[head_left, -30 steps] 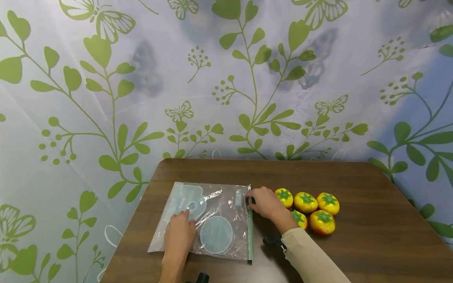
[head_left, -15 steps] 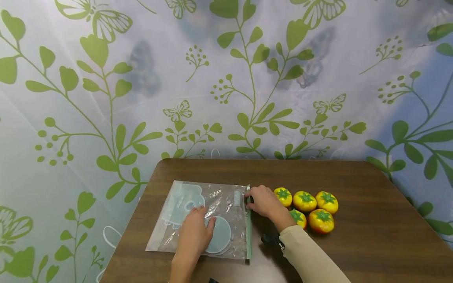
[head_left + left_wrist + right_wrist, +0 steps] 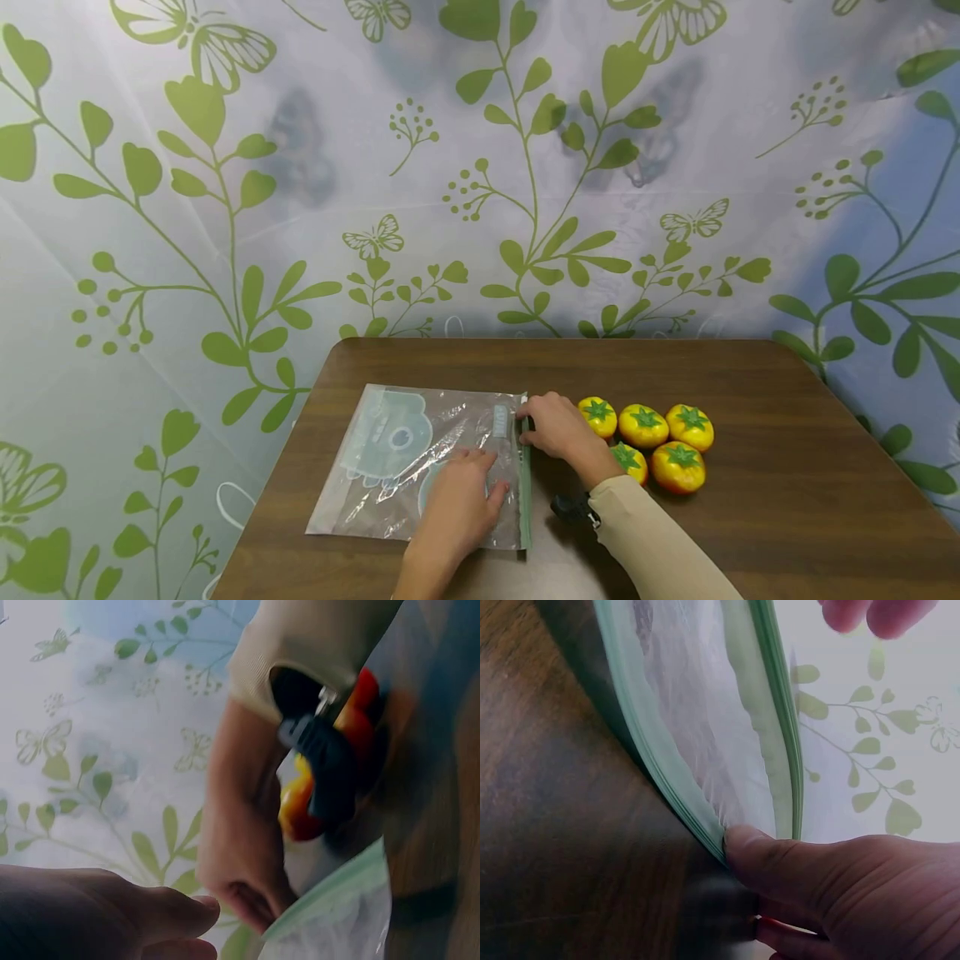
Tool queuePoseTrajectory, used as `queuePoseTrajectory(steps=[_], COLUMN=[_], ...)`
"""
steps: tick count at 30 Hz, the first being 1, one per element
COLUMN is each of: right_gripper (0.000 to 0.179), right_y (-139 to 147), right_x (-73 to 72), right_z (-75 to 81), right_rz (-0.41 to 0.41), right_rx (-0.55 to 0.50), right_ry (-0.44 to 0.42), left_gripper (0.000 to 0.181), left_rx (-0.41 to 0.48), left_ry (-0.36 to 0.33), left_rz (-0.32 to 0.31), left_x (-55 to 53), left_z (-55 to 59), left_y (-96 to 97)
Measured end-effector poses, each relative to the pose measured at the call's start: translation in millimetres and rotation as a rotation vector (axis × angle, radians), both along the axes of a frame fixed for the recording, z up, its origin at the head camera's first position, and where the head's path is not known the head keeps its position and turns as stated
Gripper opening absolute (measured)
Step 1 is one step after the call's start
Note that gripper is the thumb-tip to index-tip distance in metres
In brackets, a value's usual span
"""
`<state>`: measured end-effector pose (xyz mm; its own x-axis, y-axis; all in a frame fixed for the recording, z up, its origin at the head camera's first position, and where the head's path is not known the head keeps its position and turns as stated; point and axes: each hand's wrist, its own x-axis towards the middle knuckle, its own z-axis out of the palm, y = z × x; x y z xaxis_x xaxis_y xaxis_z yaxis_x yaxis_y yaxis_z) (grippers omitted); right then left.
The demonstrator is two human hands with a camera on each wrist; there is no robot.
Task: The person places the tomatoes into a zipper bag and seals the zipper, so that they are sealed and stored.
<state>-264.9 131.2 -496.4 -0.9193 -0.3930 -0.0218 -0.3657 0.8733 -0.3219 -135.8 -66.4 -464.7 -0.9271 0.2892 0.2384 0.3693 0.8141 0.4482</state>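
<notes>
A clear zip bag [image 3: 360, 504] with pale blue print lies flat at the table's left. Its green zip edge [image 3: 525, 512] faces right. My right hand [image 3: 558, 427] pinches that edge near its far corner; in the right wrist view the thumb [image 3: 754, 844] presses on the zip strip, and the mouth [image 3: 705, 712] of the bag is parted. Over the bag's near right part is my left hand [image 3: 461, 500], fingers loosely extended and holding nothing. Whether it touches the plastic I cannot tell. The left wrist view also shows the left hand [image 3: 112, 915] near the zip edge.
Several yellow-orange fruits with green leafy tops, one of them a red-tinged fruit [image 3: 678, 468], sit right of my right hand. The brown table [image 3: 787, 500] extends further right. Behind it hangs a leaf-patterned curtain [image 3: 480, 208].
My left hand has slid right across the bag, from its printed left half toward the zip edge. My right hand has stayed at the zip edge.
</notes>
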Motion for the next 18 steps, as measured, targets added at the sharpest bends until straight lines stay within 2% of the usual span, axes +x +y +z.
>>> queuePoseTrajectory(steps=[8, 18], right_gripper=[0.031, 0.033], right_y=[-1.5, -2.2], right_x=[-0.8, -0.5], right_z=[2.5, 2.6], right_rz=[-0.005, -0.017], right_rx=[0.020, 0.016], right_ry=[-0.017, -0.022], left_gripper=[0.041, 0.040], left_rx=[-0.142, -0.224], left_ry=[0.009, -0.075], left_rz=[-0.065, -0.024], left_x=[1.7, 1.1], left_z=[-4.7, -12.6], left_y=[22.0, 41.4])
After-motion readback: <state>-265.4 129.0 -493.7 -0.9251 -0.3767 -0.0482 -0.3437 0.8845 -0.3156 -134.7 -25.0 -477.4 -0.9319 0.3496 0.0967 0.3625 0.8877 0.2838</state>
